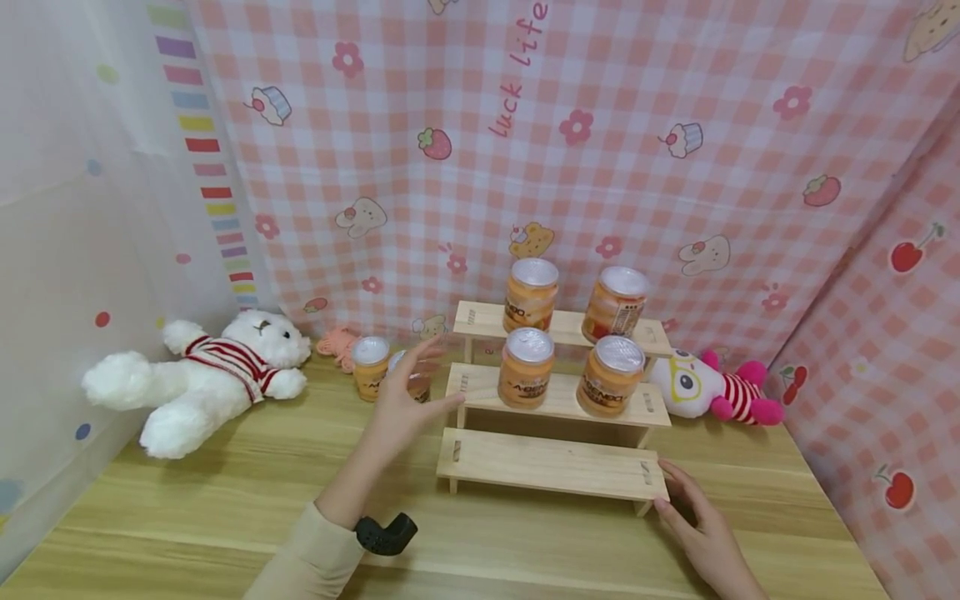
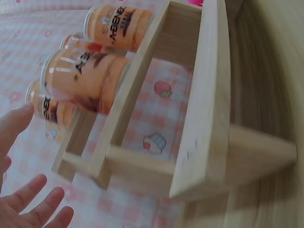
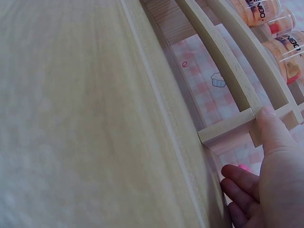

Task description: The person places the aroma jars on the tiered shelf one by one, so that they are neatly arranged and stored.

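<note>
A pale three-tier wooden rack (image 1: 551, 462) stands between left hand (image 1: 405, 408) and right hand (image 1: 699, 525), four orange cans (image 1: 527, 379) upright on its upper tiers.

Bright, soft, fairly even light fills the head view, putting pale glare on the silver can lids (image 1: 533, 272) and leaving a shadow within the wooden tiered shelf (image 1: 551, 462), beneath its middle step. Both wrist views are dimmer and softer. The right one bows the shelf's boards, and the bench (image 3: 85, 133) there smears out of focus.
</note>
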`<state>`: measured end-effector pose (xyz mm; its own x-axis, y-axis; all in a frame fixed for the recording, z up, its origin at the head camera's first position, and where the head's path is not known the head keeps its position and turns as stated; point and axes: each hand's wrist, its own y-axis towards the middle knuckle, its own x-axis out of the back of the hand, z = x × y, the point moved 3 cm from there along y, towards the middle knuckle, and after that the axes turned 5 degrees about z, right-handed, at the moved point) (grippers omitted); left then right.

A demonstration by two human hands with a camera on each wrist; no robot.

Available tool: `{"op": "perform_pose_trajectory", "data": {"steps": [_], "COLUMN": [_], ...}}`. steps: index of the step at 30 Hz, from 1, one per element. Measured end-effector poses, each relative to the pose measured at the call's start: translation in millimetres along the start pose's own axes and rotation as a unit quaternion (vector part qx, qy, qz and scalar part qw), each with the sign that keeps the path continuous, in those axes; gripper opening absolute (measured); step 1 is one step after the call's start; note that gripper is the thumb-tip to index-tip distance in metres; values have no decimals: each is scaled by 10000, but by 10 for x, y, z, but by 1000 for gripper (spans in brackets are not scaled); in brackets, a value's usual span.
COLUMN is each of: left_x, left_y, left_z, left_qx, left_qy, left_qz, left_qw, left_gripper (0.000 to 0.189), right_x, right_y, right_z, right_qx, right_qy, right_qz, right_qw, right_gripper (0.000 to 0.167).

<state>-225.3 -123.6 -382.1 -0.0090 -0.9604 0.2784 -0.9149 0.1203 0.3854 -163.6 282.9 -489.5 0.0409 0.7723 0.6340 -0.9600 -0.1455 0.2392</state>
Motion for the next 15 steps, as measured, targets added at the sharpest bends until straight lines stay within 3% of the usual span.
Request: {"op": "perform_pose_trajectory", "data": {"steps": [15], "left_x": [544], "left_y": [-119], "left_z": [345], "left_qx": [83], "left_qy": [599], "left_qz": [-227], "left_qw": [9979], "left_gripper": [79], "right_x": [0], "right_y": [-3], "right_z": [-2], "right_qx": [-35], "right_qy": [21], "right_qz": [-12], "right_qw": [10000], "right_gripper": [47]}}
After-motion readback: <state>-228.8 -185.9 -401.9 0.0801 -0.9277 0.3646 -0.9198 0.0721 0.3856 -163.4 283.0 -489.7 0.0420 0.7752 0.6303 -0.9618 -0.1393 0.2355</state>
